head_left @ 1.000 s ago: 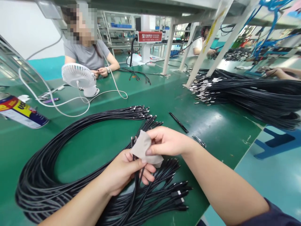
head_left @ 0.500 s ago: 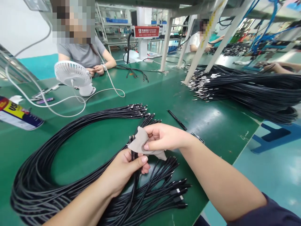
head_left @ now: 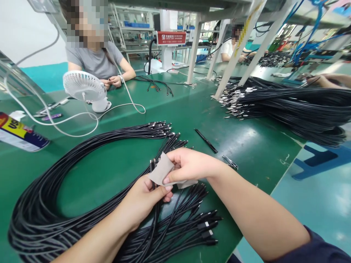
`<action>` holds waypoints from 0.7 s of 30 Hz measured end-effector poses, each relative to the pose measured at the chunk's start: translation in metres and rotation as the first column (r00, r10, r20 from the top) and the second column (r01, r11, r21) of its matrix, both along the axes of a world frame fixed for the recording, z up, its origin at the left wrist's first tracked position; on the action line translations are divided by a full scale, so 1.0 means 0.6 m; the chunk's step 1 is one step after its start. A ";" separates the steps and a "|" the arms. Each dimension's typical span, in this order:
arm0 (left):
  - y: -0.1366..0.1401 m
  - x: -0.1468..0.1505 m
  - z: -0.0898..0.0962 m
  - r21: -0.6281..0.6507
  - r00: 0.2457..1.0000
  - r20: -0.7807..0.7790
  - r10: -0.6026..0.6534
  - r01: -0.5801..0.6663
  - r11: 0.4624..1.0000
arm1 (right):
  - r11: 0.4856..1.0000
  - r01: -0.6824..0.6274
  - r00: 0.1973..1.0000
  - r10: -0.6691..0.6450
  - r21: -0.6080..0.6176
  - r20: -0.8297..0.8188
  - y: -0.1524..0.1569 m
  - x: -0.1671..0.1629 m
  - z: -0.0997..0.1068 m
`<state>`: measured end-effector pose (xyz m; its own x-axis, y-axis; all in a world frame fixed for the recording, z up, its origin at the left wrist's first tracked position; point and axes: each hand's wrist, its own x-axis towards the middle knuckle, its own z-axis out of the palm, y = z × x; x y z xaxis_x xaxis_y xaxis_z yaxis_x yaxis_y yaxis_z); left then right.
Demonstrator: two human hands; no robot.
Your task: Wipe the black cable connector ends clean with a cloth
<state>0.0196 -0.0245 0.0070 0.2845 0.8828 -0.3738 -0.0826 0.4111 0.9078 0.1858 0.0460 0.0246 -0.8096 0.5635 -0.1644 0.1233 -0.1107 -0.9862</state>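
Note:
My left hand (head_left: 149,191) is closed around a few black cables (head_left: 152,166), their connector ends pointing up out of the fist. A grey cloth (head_left: 162,171) is pinched between the thumb and fingers of my right hand (head_left: 183,166). The cloth lies against the cables just above my left thumb and covers part of them. Beneath both hands a large looped bundle of black cables (head_left: 35,208) rests on the green table (head_left: 109,175). One set of its plugs (head_left: 207,224) fans out to the right of my left wrist.
A black pen (head_left: 205,140) and tweezers (head_left: 230,162) lie right of my hands. At left are a spray can (head_left: 23,133) and a white fan (head_left: 85,87) with its cord. A cable pile (head_left: 287,102) sits at right. A co-worker (head_left: 95,60) sits across the table.
My right hand has moved slightly down and toward my left hand. The cloth now lies lower and flatter over the cables. My left hand has hardly moved.

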 end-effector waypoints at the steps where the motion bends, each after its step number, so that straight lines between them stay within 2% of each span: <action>1: 0.001 0.000 0.000 0.001 1.000 -0.003 -0.006 0.006 1.000 | 1.000 0.003 1.000 -0.003 -0.011 -0.001 -0.001 0.000 0.003; 7: 0.002 -0.002 0.003 -0.005 1.000 0.000 -0.005 0.005 1.000 | 0.994 0.019 0.994 -0.029 0.106 0.102 0.010 0.020 0.017; 10: 0.000 -0.003 0.001 -0.010 1.000 -0.012 -0.008 0.007 1.000 | 0.997 -0.029 0.989 0.019 0.071 0.146 0.020 0.027 0.006; 13: -0.001 -0.003 -0.004 -0.017 0.999 -0.027 -0.018 0.017 1.000 | 0.998 -0.057 0.996 0.056 0.002 0.073 0.021 0.022 -0.008; 16: 0.000 -0.002 -0.006 -0.010 0.999 -0.039 -0.022 0.021 1.000 | 0.997 -0.067 0.997 0.068 -0.040 0.020 0.015 0.015 -0.007; 18: 0.001 -0.002 -0.006 0.007 0.999 -0.042 -0.023 0.023 1.000 | 0.999 -0.053 0.998 0.053 0.007 0.038 0.011 0.016 0.003; 21: 0.003 -0.002 -0.004 0.029 0.999 -0.038 -0.022 0.023 0.999 | 0.988 -0.029 0.993 0.010 0.153 0.121 0.011 0.024 0.014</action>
<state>0.0185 -0.0226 0.0044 0.2907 0.8869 -0.3589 -0.0395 0.3859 0.9217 0.2003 0.0527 0.0331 -0.8002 0.5743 -0.1730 0.2421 0.0453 -0.9692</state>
